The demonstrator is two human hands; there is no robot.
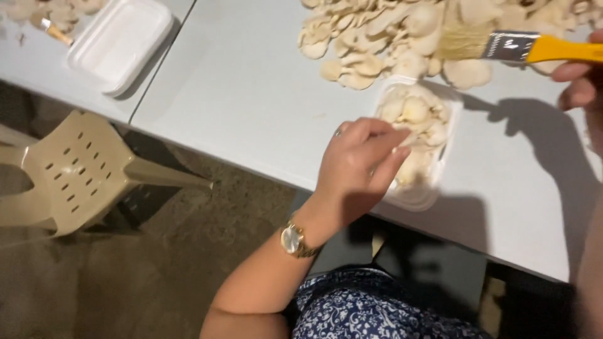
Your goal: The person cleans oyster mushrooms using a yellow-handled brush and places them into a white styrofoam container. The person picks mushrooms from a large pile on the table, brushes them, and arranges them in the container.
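My left hand (359, 162) reaches into a clear plastic tray (419, 199) filled with pale mushrooms (418, 113), its fingertips pinched on a mushroom piece at the tray's left side. A gold watch sits on that wrist. My right hand (581, 78) at the right edge grips the yellow handle of a flat paintbrush (502, 45). The brush's bristles rest over a big heap of loose mushrooms (383, 37) at the back of the white table (239, 94).
An empty white foam tray (119, 41) lies on a second table at the upper left, beside a few more mushrooms and a small brush (55, 31). A beige plastic chair (75, 172) stands on the floor to the left.
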